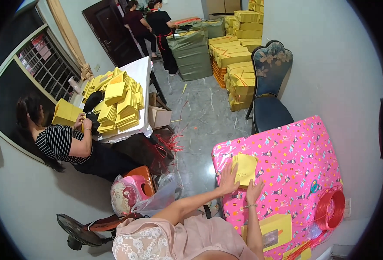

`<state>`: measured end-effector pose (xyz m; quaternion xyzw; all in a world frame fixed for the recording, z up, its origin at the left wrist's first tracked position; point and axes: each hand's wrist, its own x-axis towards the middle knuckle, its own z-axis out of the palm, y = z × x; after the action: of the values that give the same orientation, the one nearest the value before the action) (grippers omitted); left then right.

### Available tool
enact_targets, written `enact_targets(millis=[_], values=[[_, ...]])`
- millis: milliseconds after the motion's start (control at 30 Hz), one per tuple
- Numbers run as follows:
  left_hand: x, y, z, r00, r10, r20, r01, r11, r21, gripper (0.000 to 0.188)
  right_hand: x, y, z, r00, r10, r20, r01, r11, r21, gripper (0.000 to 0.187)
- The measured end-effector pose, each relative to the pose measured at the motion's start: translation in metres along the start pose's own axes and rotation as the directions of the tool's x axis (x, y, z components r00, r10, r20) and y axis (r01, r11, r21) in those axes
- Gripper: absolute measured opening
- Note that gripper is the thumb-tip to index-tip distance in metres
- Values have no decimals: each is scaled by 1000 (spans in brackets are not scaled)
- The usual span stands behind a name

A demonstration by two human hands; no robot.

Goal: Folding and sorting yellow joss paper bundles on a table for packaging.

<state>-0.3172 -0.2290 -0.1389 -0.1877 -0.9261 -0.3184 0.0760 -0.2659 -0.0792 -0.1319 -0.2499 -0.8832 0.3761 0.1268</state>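
A small stack of yellow paper (pixel 245 169) lies on the pink patterned table (pixel 286 151) before me. My left hand (pixel 229 178) rests along its left edge, fingers stretched out. At the near edge, my right hand (pixel 254 192) has its fingers apart and touches the stack's lower right corner. Neither hand is wrapped around anything. Partly under my right forearm lies a flat yellow packet (pixel 284 225) with a greyish rectangle on it. Teal-handled scissors (pixel 314 186) lie farther right, near a coil of red plastic cord (pixel 331 208).
A dark chair (pixel 270 113) stands behind the table. To the left, a seated co-worker (pixel 66 141) handles yellow paper at a white table (pixel 140 71) piled with yellow bundles. Two people stand at the back by green-wrapped stacks (pixel 189 54).
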Motion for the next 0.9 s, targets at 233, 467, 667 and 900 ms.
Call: enact_targets(millis=[233, 467, 667, 900], values=[[37, 2, -13, 885, 158, 437, -211, 975, 74, 107, -49, 0, 21, 980, -110, 169, 147, 964, -223, 61], [60, -39, 9, 812, 127, 569, -170, 985, 22, 119, -40, 4, 33, 953, -278, 121, 298, 930, -217, 74], [69, -58, 10, 838, 312, 447, -356, 934, 15, 107, -52, -22, 9, 990, -55, 132, 72, 989, -130, 77], [62, -22, -6, 836, 415, 358, -461, 886, 49, 97, -152, -21, -87, 994, -55, -96, 66, 991, 117, 44]])
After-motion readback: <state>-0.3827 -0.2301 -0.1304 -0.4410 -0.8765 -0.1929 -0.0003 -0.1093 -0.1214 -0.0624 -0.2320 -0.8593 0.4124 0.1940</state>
